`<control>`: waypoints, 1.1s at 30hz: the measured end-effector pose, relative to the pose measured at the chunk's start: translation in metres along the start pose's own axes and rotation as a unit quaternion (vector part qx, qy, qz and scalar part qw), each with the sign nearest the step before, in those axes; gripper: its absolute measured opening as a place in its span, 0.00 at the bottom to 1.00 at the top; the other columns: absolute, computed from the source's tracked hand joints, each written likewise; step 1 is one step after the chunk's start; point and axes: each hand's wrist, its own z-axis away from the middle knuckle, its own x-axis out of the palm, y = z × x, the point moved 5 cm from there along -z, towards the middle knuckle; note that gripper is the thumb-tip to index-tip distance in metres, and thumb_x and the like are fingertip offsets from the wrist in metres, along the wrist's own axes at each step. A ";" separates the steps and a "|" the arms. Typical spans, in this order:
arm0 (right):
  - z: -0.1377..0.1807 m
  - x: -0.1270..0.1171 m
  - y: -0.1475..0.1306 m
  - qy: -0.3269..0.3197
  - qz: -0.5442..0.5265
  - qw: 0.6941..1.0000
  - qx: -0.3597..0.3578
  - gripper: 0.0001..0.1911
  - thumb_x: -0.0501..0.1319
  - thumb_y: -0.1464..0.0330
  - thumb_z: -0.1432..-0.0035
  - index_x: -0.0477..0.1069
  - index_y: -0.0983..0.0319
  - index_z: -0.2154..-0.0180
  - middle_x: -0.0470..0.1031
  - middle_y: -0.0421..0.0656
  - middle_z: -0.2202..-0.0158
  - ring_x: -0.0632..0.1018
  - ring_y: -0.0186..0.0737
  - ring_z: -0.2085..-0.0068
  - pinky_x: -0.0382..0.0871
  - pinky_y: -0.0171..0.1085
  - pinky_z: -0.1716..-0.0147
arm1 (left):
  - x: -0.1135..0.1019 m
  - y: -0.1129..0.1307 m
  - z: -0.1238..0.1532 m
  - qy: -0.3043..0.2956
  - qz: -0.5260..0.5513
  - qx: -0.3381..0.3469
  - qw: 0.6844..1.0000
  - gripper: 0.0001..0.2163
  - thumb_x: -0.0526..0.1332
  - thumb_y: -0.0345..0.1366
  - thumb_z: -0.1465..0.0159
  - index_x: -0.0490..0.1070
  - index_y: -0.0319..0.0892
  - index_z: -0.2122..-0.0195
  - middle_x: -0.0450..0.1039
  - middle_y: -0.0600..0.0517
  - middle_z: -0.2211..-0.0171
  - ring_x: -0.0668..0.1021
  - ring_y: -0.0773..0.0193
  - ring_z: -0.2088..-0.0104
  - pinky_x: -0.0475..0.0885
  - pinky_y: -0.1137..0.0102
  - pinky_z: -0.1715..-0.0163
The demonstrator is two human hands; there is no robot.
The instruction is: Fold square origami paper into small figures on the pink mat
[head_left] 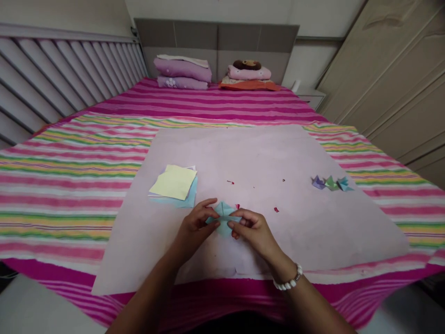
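Note:
A piece of light blue origami paper (224,211), partly folded, is held between both hands over the large pale sheet (264,153). My left hand (200,222) pinches its left side with thumb and fingers. On the opposite side, my right hand (252,227) grips the paper in the same way, thumb toward me. The paper has a pointed top and a fold running across its middle. Left of my hands lies a stack of square paper (175,182), pale yellow on top with blue and white beneath. A small red scrap (238,206) shows just behind the folded paper.
Three small folded paper pieces, purple (317,182), green (331,183) and blue (344,183), stand in a row at the right. Red bits (276,209) and dark specks dot the sheet. Under it is a striped bedspread (69,185); folded bedding (182,72) sits by the headboard (194,39).

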 end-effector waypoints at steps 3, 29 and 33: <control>0.000 0.000 0.000 -0.005 0.006 1.000 0.003 0.11 0.69 0.63 0.53 0.77 0.61 0.67 0.72 0.35 0.84 0.72 0.32 0.83 0.68 0.32 0.81 | 0.003 -0.010 0.000 0.002 0.054 -0.070 0.996 0.06 0.68 0.35 0.47 0.76 0.42 0.67 0.77 0.48 0.62 0.78 0.61 0.65 0.73 0.68 0.68; 0.006 0.000 -0.012 -0.030 -0.047 0.995 -0.079 0.07 0.61 0.72 0.47 0.78 0.58 0.67 0.76 0.38 0.79 0.76 0.33 0.78 0.72 0.34 0.74 | 0.000 0.015 0.007 -0.006 0.054 -0.031 0.998 0.06 0.62 0.32 0.41 0.78 0.42 0.65 0.75 0.51 0.66 0.75 0.65 0.65 0.71 0.71 0.65; 0.006 0.002 -0.012 -0.031 -0.041 0.996 -0.079 0.05 0.64 0.71 0.49 0.78 0.58 0.68 0.75 0.38 0.78 0.75 0.32 0.78 0.72 0.34 0.76 | 0.001 0.014 0.006 0.001 0.116 -0.040 0.992 0.08 0.64 0.37 0.41 0.75 0.41 0.62 0.75 0.49 0.63 0.77 0.64 0.65 0.72 0.70 0.65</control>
